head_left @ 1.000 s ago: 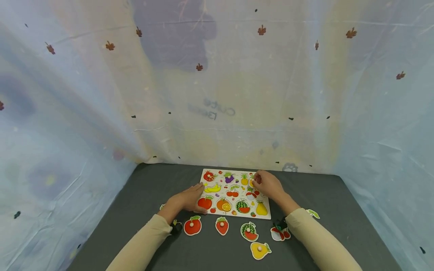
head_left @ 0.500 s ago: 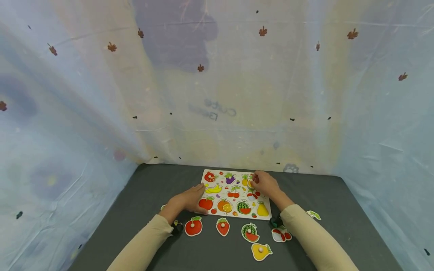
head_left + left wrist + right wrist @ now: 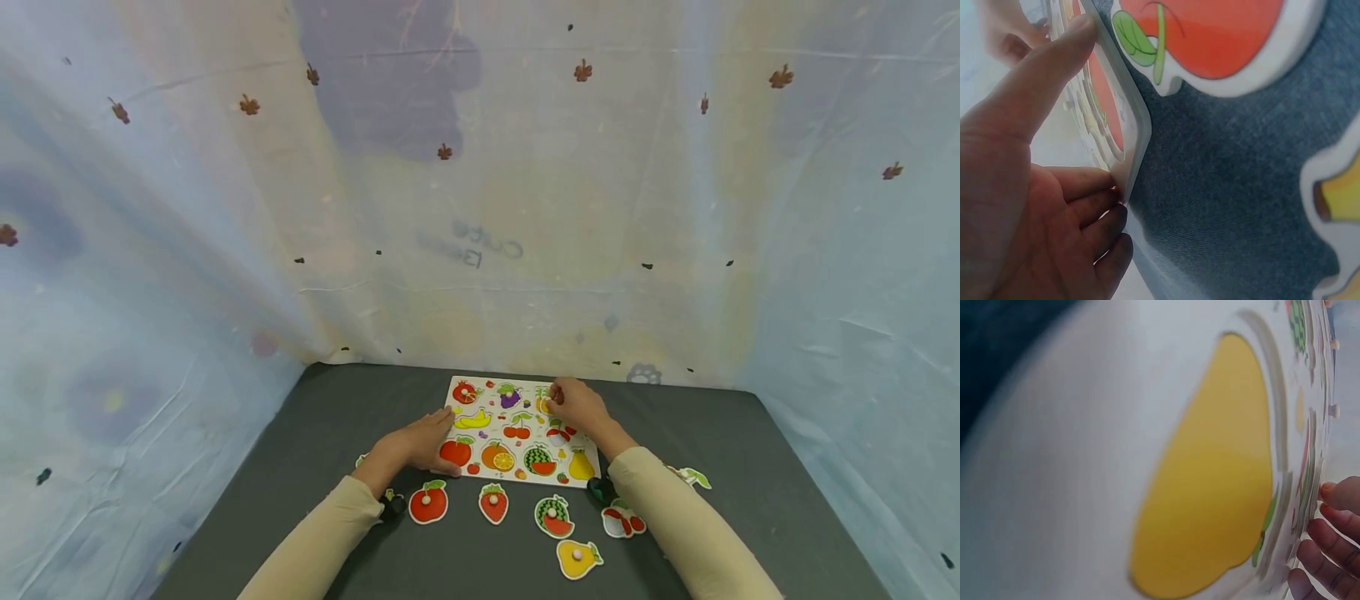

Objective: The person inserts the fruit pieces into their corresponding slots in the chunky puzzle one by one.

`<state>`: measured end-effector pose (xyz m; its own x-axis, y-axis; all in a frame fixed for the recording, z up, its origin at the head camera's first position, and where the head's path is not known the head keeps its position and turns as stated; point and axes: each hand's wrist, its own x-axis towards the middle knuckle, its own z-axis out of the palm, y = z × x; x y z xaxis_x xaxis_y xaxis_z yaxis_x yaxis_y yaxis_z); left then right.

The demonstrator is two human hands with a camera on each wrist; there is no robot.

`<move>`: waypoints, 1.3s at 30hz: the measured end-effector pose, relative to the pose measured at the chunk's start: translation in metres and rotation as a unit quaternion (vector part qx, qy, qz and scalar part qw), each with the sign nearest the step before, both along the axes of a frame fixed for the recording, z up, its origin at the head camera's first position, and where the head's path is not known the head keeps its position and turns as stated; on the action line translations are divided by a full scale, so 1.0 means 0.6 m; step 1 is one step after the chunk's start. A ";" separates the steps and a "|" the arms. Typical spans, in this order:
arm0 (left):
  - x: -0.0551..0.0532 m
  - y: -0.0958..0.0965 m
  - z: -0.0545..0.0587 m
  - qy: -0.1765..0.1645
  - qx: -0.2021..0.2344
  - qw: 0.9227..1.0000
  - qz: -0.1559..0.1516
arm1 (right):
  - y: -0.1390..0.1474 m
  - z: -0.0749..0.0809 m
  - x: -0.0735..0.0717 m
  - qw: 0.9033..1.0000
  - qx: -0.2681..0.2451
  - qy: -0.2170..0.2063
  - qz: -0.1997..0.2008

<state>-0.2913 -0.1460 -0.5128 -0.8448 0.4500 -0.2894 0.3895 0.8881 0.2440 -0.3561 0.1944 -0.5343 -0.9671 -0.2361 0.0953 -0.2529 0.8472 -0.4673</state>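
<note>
A white fruit puzzle board [image 3: 497, 425] lies on the dark table. My left hand [image 3: 423, 440] rests at its near left corner, thumb along the front edge and the other fingers spread on the left side. In the left wrist view the thumb [image 3: 1054, 75] presses on the board's face while the fingertips meet its edge. At the board's upper right, my right hand [image 3: 581, 407] pinches a yellow puzzle piece [image 3: 546, 405] from above, overlapping the pineapple spot. Its knob is hidden by the fingers. Knobbed pomegranate [image 3: 465, 392] and grape [image 3: 509, 396] pieces sit in the board.
Loose knobbed pieces lie before the board: an apple [image 3: 428, 502], a strawberry [image 3: 493, 503], a watermelon [image 3: 554, 517], a pear [image 3: 579, 559] and a red-and-white fruit [image 3: 623, 522]. Another leafy piece [image 3: 692, 477] shows beyond the right sleeve. A patterned curtain [image 3: 480, 317] stands behind the table.
My right hand has shifted slightly left with the yellow piece, which now overlaps the pineapple spot. The left hand stays in place on the board.
</note>
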 end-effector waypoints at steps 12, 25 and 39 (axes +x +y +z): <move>-0.003 0.002 -0.003 0.000 -0.001 1.000 -0.001 | -0.012 0.009 -0.004 1.000 0.006 0.006 0.000; 0.000 0.001 -0.002 -0.001 0.002 1.000 -0.002 | -0.024 0.009 -0.007 1.000 0.014 0.000 -0.005; -0.005 -0.001 -0.007 -0.004 0.003 1.000 0.000 | -0.024 0.007 -0.003 1.000 0.002 0.000 -0.007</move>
